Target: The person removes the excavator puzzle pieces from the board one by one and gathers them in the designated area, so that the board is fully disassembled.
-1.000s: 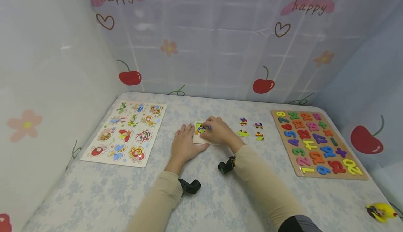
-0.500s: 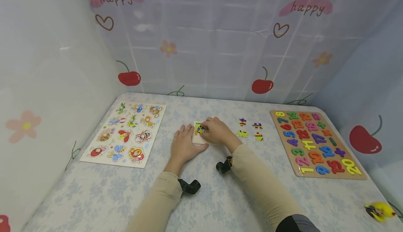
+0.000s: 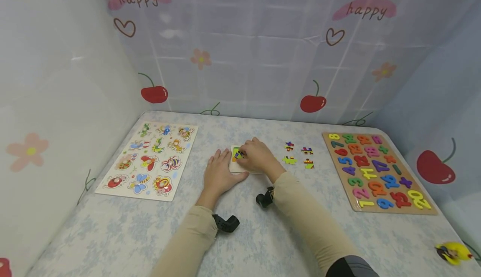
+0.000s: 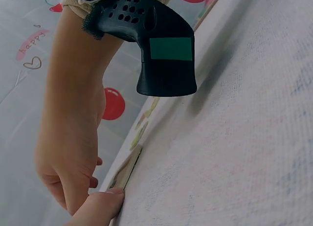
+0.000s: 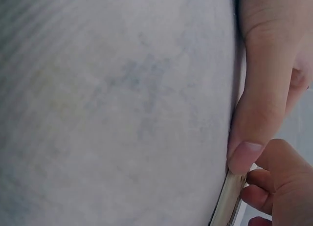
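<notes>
Here's the left hand (image 3: pixel 219 172), flat on the tabletop (image 3: pixel 244 252), fingers straight and reaching forward alongside a small, pale-bordered rectangular puzzle board (image 3: pixel 234 167). Its thumb is out along the near side, and the left wrist view catches the tip touching the board's edge. Over comes the right hand (image 3: pixel 257 154), fingers bent down onto that same board; whether they pinch a piece, I can't tell, the hand itself blocks it. Green, orange and dark blue show at the exposed left part of the board, which lies flat between the two hands.

Just to the right, four loose multicoloured jigsaw pieces (image 3: pixel 289 160) sit apart from one another, two farther back, two nearer, with yellow-green prominent on the nearer pair. Out wide left, a large white board with colourful insect pictures (image 3: pixel 127 192); wide right, a tan board filled with bright numbers and signs (image 3: pixel 407 211). Down in the near right corner, a small yellow toy (image 3: pixel 454 253). And behind it all hangs a pale curtain printed with cherries, hearts and "happy" (image 3: pixel 244 60).
</notes>
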The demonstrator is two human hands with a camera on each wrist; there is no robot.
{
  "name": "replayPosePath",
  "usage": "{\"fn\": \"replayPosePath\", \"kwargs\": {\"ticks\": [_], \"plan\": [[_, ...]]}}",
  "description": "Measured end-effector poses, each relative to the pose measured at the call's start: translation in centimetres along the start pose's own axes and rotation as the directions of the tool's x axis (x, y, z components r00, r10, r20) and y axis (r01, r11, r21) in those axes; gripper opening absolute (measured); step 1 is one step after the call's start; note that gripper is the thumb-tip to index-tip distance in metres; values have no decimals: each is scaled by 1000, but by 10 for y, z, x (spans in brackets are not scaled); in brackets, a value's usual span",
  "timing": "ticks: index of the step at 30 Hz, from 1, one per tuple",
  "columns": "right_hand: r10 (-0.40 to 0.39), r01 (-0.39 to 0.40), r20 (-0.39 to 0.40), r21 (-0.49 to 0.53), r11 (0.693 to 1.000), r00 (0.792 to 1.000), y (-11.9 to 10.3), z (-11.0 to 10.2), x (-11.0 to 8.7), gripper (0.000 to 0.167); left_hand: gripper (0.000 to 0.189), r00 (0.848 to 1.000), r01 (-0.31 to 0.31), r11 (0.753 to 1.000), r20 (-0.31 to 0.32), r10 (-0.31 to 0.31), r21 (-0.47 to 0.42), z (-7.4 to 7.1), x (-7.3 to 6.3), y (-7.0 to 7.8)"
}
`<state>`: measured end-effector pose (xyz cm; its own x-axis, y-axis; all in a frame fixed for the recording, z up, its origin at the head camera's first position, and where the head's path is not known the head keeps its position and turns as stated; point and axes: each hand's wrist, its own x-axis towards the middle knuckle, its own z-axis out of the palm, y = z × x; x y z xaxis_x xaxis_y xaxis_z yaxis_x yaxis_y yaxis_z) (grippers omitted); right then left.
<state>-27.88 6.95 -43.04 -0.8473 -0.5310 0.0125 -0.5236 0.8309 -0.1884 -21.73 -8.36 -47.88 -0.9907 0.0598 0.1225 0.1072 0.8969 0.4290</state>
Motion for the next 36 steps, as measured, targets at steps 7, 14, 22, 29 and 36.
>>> {"fn": "replayPosePath", "kwargs": {"ticks": [7,14,22,29,36], "plan": [[16,-15,-10,26,1000,1000,-2,-1,3,31,105,1000,-3,1000,-11,3,-8,4,1,-1],[45,-48,43,69,996,998,-2,-1,2,21,104,1000,-5,1000,-11,5,-3,6,2,-2],[66,-74,99,87,993,993,-2,-1,1,45,105,1000,-16,1000,-18,16,12,6,2,-1],[-2,-5,121,55,998,993,-6,-7,3,21,105,1000,-11,1000,-17,11,4,4,1,-1],[-13,15,186,-13,1000,982,-9,-12,5,22,104,1000,-7,1000,-12,7,-2,2,0,-1]]}}
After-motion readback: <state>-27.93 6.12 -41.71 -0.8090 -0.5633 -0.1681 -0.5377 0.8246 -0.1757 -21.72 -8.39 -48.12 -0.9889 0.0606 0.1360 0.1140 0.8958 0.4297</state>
